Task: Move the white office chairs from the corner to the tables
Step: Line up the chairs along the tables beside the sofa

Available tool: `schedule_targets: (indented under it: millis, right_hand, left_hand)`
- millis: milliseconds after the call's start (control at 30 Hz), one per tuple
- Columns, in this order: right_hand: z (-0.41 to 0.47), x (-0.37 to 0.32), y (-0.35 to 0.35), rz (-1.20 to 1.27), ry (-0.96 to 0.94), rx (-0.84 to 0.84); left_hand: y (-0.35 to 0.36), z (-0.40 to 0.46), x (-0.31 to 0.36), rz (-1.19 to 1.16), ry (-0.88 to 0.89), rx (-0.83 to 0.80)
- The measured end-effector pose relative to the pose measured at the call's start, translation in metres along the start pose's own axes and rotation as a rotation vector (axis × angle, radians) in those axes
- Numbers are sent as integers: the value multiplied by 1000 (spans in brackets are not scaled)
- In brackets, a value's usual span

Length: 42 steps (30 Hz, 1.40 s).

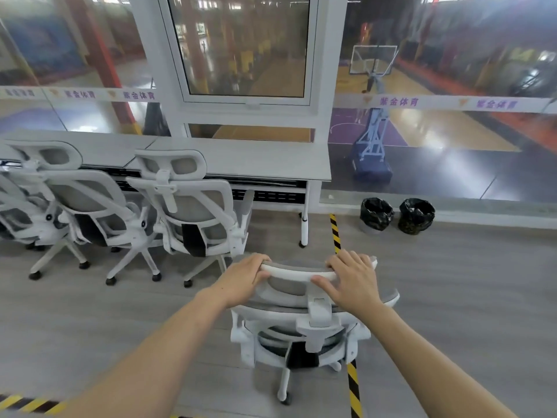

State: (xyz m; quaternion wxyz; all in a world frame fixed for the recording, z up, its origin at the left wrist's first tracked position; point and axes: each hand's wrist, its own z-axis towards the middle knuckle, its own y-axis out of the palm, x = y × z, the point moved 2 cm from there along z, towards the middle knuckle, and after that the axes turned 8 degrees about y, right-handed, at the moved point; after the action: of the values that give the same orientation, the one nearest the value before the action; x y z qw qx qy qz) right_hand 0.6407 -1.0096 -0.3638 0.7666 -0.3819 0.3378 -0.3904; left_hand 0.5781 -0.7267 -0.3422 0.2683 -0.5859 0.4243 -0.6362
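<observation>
i see both hands grasping the headrest of a white chair: left hand curled over its left end, right hand over the right. the chair stands on the floor, near the tabletop.

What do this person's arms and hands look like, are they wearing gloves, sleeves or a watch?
Both arms are bare from the bottom edge of the picture up to the wrists, with no sleeve showing. The left hand and right hand wear no gloves. No watch, ring or bracelet shows on the sides facing the camera.
</observation>
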Motion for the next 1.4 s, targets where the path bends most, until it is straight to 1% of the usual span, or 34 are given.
schedule_targets:
  millis: [133, 233, 300, 333, 400, 467, 567, 633, 700, 733, 967, 1133, 1233, 1300, 1400]
  right_hand:
    - [-11, -21, -1, -38, 62, 13]
    - [-16, -22, -6, 0, 63, 18]
    - [-21, -13, -7, 34, 92, 15]
    - [-25, -6, -8, 48, 128, 14]
    - [-36, 8, -6, 92, 237, -17]
    - [-45, 20, -3, 154, 380, -86]
    - [-54, 43, 11, 258, 621, -215]
    - [-61, 59, 27, 248, 701, -353]
    - [-68, 68, 43, 185, 716, -470]
    - [-68, 71, 49, 157, 722, -491]
    - [-39, 87, 65, 148, 754, -501]
    - [-1, 111, 79, 134, 755, -485]
    - [25, 128, 90, 149, 735, -472]
    - [43, 141, 100, 162, 727, -462]
    - [75, 160, 114, 186, 727, -484]
  left_hand:
    - [-7, -5, -8, -24, 38, -14]
    - [5, -6, -23, -35, 67, 71]
    - [23, -11, -34, -38, -23, 119]
    - [34, -15, -38, -25, -89, 106]
    - [59, -23, -46, 22, -251, -3]
    - [78, -23, -52, 67, -378, -103]
    - [87, -14, -52, 86, -442, -126]
    - [86, -9, -51, 97, -457, -116]
    - [83, -4, -51, 93, -470, -118]
    - [81, 1, -53, 77, -476, -122]
    - [64, 45, -63, 49, -479, -196]
    - [57, 93, -65, 47, -470, -182]
    - [58, 122, -73, 9, -461, -144]
    - [56, 143, -76, 33, -462, -131]
    - [50, 179, -74, 133, -506, -170]
